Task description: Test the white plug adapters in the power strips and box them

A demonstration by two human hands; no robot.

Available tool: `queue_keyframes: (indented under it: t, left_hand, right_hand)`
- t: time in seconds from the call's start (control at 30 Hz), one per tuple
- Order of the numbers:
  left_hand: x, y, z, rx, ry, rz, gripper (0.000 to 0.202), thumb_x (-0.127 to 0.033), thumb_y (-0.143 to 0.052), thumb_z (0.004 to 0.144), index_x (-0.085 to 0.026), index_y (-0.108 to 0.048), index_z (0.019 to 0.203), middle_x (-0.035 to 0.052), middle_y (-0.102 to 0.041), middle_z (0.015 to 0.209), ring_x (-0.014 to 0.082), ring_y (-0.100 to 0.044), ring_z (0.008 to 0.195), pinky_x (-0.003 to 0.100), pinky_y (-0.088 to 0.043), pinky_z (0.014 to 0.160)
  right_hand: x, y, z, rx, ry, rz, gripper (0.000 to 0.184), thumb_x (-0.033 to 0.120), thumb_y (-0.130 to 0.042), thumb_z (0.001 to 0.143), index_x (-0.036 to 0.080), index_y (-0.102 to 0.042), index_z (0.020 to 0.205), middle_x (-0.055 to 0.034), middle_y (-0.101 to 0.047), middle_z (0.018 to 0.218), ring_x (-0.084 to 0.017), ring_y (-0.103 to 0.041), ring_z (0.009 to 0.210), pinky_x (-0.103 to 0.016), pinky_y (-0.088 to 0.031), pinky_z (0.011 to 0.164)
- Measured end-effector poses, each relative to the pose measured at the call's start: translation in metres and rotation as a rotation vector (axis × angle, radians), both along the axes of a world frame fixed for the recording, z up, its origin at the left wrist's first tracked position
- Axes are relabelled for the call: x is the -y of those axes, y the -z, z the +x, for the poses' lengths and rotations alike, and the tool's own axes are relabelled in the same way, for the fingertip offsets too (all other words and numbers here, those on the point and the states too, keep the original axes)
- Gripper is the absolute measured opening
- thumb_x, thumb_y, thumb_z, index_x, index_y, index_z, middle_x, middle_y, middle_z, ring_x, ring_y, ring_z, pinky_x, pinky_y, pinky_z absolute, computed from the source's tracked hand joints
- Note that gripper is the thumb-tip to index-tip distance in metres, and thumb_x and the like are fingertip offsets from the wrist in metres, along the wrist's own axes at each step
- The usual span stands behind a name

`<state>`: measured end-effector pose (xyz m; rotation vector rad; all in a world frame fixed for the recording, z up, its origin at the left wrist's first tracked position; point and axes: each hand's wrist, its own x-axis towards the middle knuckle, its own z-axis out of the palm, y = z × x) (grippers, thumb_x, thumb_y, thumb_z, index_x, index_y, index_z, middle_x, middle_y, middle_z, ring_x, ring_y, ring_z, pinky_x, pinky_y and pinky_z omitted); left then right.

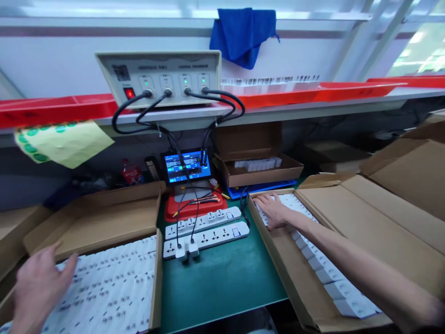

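Note:
My left hand (43, 283) hovers over the left side of an open cardboard box (157, 283), thumb and fingers apart. Packed rows of white power adapters (114, 283) with small metal prongs fill that box. On the right, my right hand (273, 211) reaches to the far end of a second cardboard box (278, 264), its fingers spread over the white adapters (313, 253) there. Those adapters stand in a long row along the box's right side, and bare cardboard shows to their left. The fingertips of my right hand are partly hidden among the adapters.
Two white power strips (208, 236) lie between the boxes on the green table (222, 283), with two cabled plugs in the nearer one. Behind are a lit screen (187, 164), a red tray (170, 208) and a smaller box (262, 176). A tester (160, 79) sits on the shelf.

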<state>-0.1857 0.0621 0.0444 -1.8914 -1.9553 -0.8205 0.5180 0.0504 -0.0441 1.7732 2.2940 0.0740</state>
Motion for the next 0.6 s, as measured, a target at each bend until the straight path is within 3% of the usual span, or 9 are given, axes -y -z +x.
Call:
queue_keyframes:
  t: [0.07,0.13,0.2,0.27,0.33,0.4,0.47,0.6]
  left_hand:
    - [0.003,0.009,0.006,-0.058,0.124,0.091,0.064,-0.079,-0.038,0.105,-0.023,-0.066,0.118,0.0072,-0.072,0.103,0.0336,-0.073,0.106,0.063,-0.065,0.102]
    - [0.021,0.012,0.032,-0.094,0.296,0.154,0.057,-0.069,-0.048,0.109,-0.02,-0.066,0.131,0.0151,-0.075,0.126,0.0367,-0.074,0.121,0.061,-0.064,0.11]
    - [0.05,0.013,0.074,-0.072,0.462,0.161,0.051,-0.054,-0.054,0.112,-0.017,-0.063,0.147,0.0196,-0.072,0.144,0.0371,-0.072,0.133,0.058,-0.062,0.116]
    - [0.083,0.02,0.123,0.004,0.587,0.125,0.049,-0.041,-0.058,0.113,-0.022,-0.058,0.158,0.0175,-0.069,0.153,0.0336,-0.071,0.14,0.051,-0.063,0.118]
    - [0.113,0.035,0.17,0.086,0.703,0.085,0.051,-0.034,-0.055,0.114,-0.024,-0.054,0.164,0.0168,-0.068,0.157,0.0309,-0.07,0.142,0.047,-0.065,0.115]
    - [0.137,0.056,0.208,0.147,0.822,0.031,0.055,-0.032,-0.055,0.114,-0.023,-0.05,0.168,0.0172,-0.071,0.153,0.0292,-0.073,0.139,0.043,-0.067,0.111]
    - [0.154,0.079,0.235,0.167,0.906,-0.023,0.061,-0.031,-0.056,0.114,-0.019,-0.044,0.172,0.0178,-0.077,0.143,0.0287,-0.077,0.129,0.041,-0.068,0.105]
    - [0.179,0.116,0.261,0.129,0.975,-0.131,0.059,-0.034,-0.054,0.115,-0.014,-0.047,0.17,0.014,-0.082,0.114,0.0274,-0.08,0.098,0.042,-0.07,0.092]
  right_hand:
    - [0.014,-0.01,-0.001,0.011,0.008,0.111,0.115,0.041,-0.086,0.057,0.016,-0.054,0.165,-0.03,-0.056,0.164,-0.054,-0.047,0.151,-0.078,-0.026,0.128]
    - [0.035,-0.025,-0.001,0.005,0.013,0.251,0.113,0.041,-0.085,0.063,0.017,-0.05,0.168,-0.0289,-0.056,0.164,-0.055,-0.045,0.152,-0.079,-0.023,0.128]
    - [0.063,-0.043,-0.007,-0.031,0.023,0.393,0.111,0.044,-0.084,0.072,0.021,-0.043,0.173,-0.0266,-0.055,0.166,-0.055,-0.042,0.153,-0.081,-0.018,0.129]
    - [0.096,-0.055,-0.023,-0.111,0.048,0.506,0.111,0.049,-0.082,0.08,0.025,-0.034,0.177,-0.0245,-0.052,0.169,-0.055,-0.041,0.155,-0.083,-0.017,0.13]
    - [0.128,-0.056,-0.056,-0.255,0.069,0.568,0.113,0.053,-0.081,0.084,0.029,-0.026,0.179,-0.0229,-0.048,0.172,-0.055,-0.041,0.156,-0.083,-0.02,0.13]
    - [0.155,-0.041,-0.103,-0.461,0.078,0.55,0.114,0.054,-0.082,0.085,0.031,-0.022,0.179,-0.0211,-0.046,0.172,-0.053,-0.044,0.156,-0.078,-0.031,0.13]
    - [0.172,-0.013,-0.155,-0.697,0.126,0.489,0.116,0.05,-0.083,0.082,0.031,-0.022,0.178,-0.0203,-0.046,0.17,-0.05,-0.048,0.155,-0.071,-0.042,0.127]
    - [0.184,0.047,-0.233,-0.948,0.313,0.497,0.113,0.041,-0.084,0.079,0.037,-0.023,0.174,-0.0192,-0.047,0.165,-0.051,-0.051,0.15,-0.074,-0.05,0.122]
